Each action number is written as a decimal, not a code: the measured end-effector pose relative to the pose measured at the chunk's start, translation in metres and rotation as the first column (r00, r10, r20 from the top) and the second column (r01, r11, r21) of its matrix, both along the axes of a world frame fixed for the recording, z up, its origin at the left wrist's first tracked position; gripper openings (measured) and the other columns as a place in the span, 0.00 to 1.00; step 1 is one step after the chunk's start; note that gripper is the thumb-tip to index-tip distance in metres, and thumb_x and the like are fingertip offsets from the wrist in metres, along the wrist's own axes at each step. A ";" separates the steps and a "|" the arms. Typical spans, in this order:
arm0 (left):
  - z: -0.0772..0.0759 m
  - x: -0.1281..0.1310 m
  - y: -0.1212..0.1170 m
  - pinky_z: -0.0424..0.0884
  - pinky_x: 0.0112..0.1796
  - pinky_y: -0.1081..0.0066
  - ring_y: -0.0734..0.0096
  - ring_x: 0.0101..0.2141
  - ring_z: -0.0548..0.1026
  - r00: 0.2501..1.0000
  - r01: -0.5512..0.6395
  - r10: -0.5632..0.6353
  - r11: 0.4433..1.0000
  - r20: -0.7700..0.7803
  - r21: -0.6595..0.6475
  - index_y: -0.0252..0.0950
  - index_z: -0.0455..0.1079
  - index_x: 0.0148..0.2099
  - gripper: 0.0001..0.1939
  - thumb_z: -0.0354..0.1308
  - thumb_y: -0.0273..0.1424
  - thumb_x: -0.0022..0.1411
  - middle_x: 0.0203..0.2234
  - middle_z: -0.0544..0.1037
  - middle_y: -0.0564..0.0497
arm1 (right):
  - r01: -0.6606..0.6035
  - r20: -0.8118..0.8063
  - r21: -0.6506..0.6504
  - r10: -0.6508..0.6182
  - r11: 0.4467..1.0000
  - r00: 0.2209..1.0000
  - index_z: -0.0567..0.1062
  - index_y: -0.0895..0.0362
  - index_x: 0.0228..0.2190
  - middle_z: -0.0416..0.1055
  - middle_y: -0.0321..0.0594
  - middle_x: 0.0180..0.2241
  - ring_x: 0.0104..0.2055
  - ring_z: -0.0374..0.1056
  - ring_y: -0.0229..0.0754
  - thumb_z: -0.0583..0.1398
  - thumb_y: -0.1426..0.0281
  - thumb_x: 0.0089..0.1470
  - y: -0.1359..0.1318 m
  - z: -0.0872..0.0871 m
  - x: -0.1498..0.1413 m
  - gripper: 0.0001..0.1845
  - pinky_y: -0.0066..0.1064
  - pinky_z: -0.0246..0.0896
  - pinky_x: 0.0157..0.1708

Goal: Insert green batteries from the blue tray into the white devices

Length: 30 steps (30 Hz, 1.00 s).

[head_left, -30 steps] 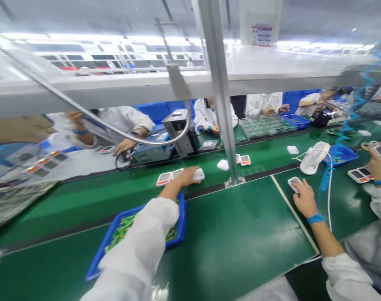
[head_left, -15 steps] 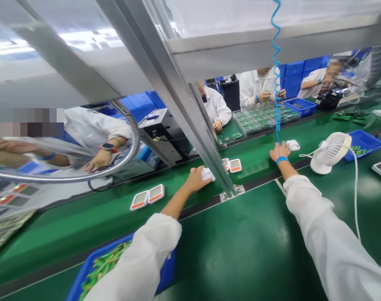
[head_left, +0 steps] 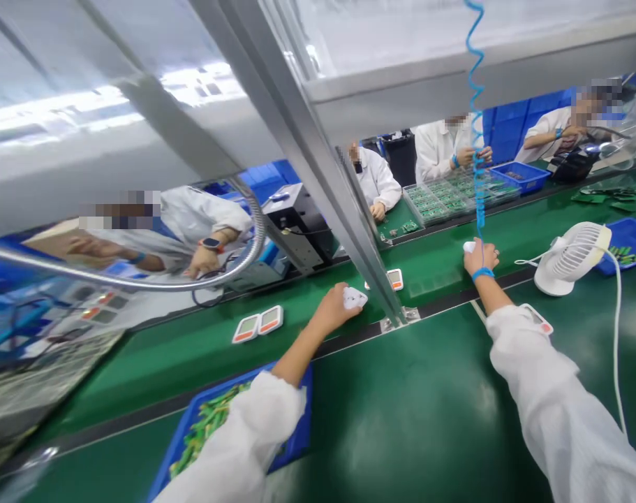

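Note:
My left hand (head_left: 332, 309) is closed on a small white device (head_left: 355, 298) over the green belt, its plain white side showing. Past the metal post, my right hand (head_left: 482, 258), with a blue wrist strap (head_left: 483, 274), is closed round another white device (head_left: 469, 246); only a corner shows beyond the fingers. On the belt left of my left hand lie two white devices with grey screens and orange strips (head_left: 258, 324). One more such device (head_left: 396, 279) lies partly behind the post. Another device (head_left: 537, 318) is half covered by my right sleeve.
A metal post (head_left: 338, 202) rises between my hands. A blue tray (head_left: 301, 426) of green-yellow pieces lies under my left sleeve. A white fan (head_left: 572, 258) with a cable stands at right. A coiled blue cord (head_left: 475, 84) hangs down. Several co-workers sit across the belt.
My right hand has shifted; the white device that lay to its right now shows at its left, within the fingers. My left hand still holds its device. The view has swung left.

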<state>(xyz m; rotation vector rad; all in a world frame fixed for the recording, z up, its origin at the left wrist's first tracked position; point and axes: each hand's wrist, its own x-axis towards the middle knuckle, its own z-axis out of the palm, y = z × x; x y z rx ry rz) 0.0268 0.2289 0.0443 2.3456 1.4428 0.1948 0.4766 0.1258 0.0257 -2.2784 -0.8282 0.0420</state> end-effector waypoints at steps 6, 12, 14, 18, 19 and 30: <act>0.016 -0.046 -0.153 0.69 0.68 0.44 0.40 0.65 0.74 0.962 0.249 -0.260 0.961 0.089 0.121 0.41 0.59 0.75 0.46 0.71 0.35 0.59 0.65 0.74 0.37 | -0.319 0.110 0.149 0.305 0.936 0.946 0.76 0.54 0.65 0.68 0.58 0.62 0.61 0.65 0.62 0.62 0.66 0.66 -0.110 -0.023 -0.088 0.28 0.60 0.65 0.61; -0.017 -0.042 -0.283 0.73 0.66 0.44 0.42 0.63 0.75 0.939 0.279 -0.272 0.960 0.210 -0.005 0.45 0.62 0.75 0.45 0.73 0.29 0.57 0.64 0.75 0.39 | -0.526 0.175 0.087 0.507 0.846 0.844 0.80 0.52 0.60 0.70 0.52 0.60 0.61 0.67 0.61 0.63 0.70 0.62 -0.233 -0.050 -0.179 0.26 0.58 0.69 0.61; -0.024 -0.031 -0.295 0.73 0.66 0.44 0.42 0.63 0.75 0.939 0.257 -0.255 0.966 0.231 0.024 0.45 0.64 0.73 0.43 0.72 0.29 0.59 0.65 0.75 0.40 | -0.611 0.182 0.060 0.594 0.789 0.784 0.80 0.53 0.60 0.70 0.53 0.61 0.61 0.68 0.61 0.62 0.71 0.64 -0.253 -0.050 -0.205 0.24 0.57 0.70 0.61; -0.029 -0.024 -0.298 0.69 0.69 0.42 0.40 0.67 0.72 0.939 0.213 -0.232 0.972 0.256 0.098 0.43 0.60 0.77 0.45 0.74 0.37 0.63 0.69 0.72 0.37 | -0.727 0.141 -0.014 0.721 0.687 0.678 0.80 0.52 0.63 0.71 0.54 0.65 0.63 0.68 0.60 0.60 0.70 0.69 -0.265 -0.041 -0.241 0.24 0.55 0.70 0.62; -0.030 -0.027 -0.299 0.68 0.69 0.42 0.40 0.69 0.71 0.939 0.207 -0.230 0.972 0.257 0.112 0.43 0.59 0.78 0.46 0.74 0.40 0.65 0.71 0.70 0.37 | -0.730 0.133 -0.034 0.727 0.683 0.674 0.79 0.52 0.65 0.70 0.54 0.67 0.64 0.68 0.60 0.60 0.70 0.69 -0.266 -0.039 -0.247 0.26 0.54 0.70 0.63; -0.050 -0.080 -0.354 0.67 0.68 0.41 0.38 0.71 0.63 0.988 0.074 -0.093 0.986 0.125 0.150 0.39 0.50 0.85 0.40 0.58 0.40 0.78 0.79 0.60 0.37 | -0.783 0.174 -0.072 0.781 0.617 0.599 0.74 0.56 0.70 0.56 0.60 0.78 0.78 0.55 0.68 0.60 0.75 0.64 -0.269 -0.046 -0.280 0.34 0.63 0.57 0.74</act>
